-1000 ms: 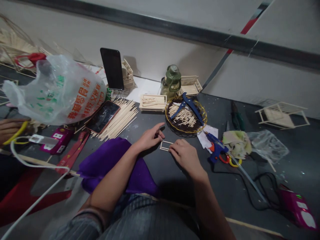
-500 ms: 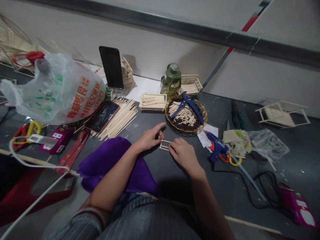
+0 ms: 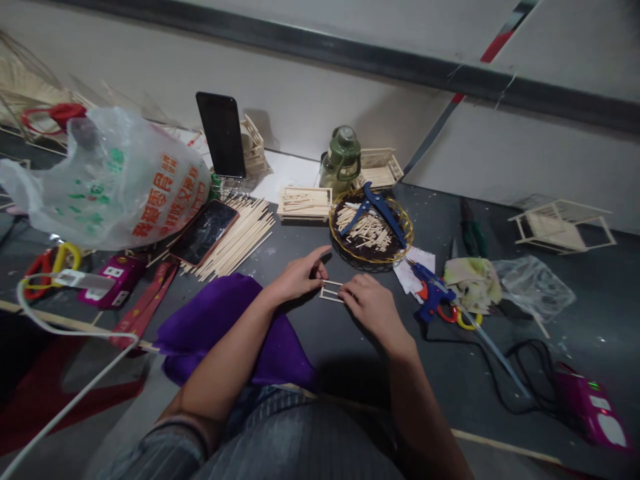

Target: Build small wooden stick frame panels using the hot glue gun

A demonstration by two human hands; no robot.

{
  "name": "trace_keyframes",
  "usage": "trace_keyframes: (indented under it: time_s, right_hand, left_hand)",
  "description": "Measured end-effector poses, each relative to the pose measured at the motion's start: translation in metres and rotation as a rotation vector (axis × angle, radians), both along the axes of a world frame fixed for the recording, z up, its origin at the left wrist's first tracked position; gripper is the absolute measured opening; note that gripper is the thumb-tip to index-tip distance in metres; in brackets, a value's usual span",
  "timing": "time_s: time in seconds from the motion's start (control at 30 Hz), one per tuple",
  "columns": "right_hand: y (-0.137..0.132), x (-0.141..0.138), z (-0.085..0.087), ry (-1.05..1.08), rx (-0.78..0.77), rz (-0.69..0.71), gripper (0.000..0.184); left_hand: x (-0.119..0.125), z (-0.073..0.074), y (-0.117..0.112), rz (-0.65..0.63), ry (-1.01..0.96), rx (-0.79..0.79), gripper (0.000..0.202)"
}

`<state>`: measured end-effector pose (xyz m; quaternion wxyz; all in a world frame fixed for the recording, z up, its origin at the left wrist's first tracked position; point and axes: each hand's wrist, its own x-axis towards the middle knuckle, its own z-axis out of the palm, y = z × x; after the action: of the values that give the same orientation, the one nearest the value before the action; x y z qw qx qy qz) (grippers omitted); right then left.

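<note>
A small rectangular frame of thin wooden sticks (image 3: 331, 291) lies flat on the dark table between my hands. My left hand (image 3: 300, 276) rests at its left end, thumb and a finger pinched on the frame while the index finger points outward. My right hand (image 3: 369, 305) is curled over the frame's right end, its fingertips pressing on the sticks. A purple cloth (image 3: 235, 333) lies under my left forearm.
A round basket (image 3: 403, 245) with cut sticks and blue cutters (image 3: 376, 207) stands behind my hands. A blue glue gun (image 3: 431, 296) and scissors lie to the right, with a black cable. A bundle of long sticks (image 3: 239, 239), a phone (image 3: 205, 231) and a plastic bag (image 3: 113, 180) sit at left.
My right hand has slid slightly left over the frame's end. Another person's hand at the far left edge has withdrawn, leaving scissors with red and yellow handles on the table.
</note>
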<state>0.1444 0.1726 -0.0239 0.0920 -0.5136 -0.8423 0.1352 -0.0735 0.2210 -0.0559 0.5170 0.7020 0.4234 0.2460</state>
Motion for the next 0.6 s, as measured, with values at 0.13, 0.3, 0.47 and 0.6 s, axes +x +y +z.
trace_keyframes:
  time_s: [0.13, 0.3, 0.47, 0.6]
  right_hand:
    - [0.008, 0.025, 0.012, 0.143, 0.065, -0.095, 0.020]
    - [0.009, 0.034, 0.012, 0.096, 0.044, -0.065, 0.019]
    - [-0.002, 0.008, 0.003, -0.017, -0.016, 0.044, 0.018]
    - [-0.004, -0.003, 0.004, -0.085, -0.015, 0.069, 0.018]
  left_hand:
    - [-0.001, -0.002, 0.000, 0.023, -0.060, -0.031, 0.080]
    - [0.001, -0.002, 0.000, 0.029, -0.047, -0.029, 0.080]
    - [0.002, -0.002, -0.001, 0.018, -0.037, -0.018, 0.082]
    - [0.002, 0.000, -0.001, -0.002, 0.009, 0.005, 0.084]
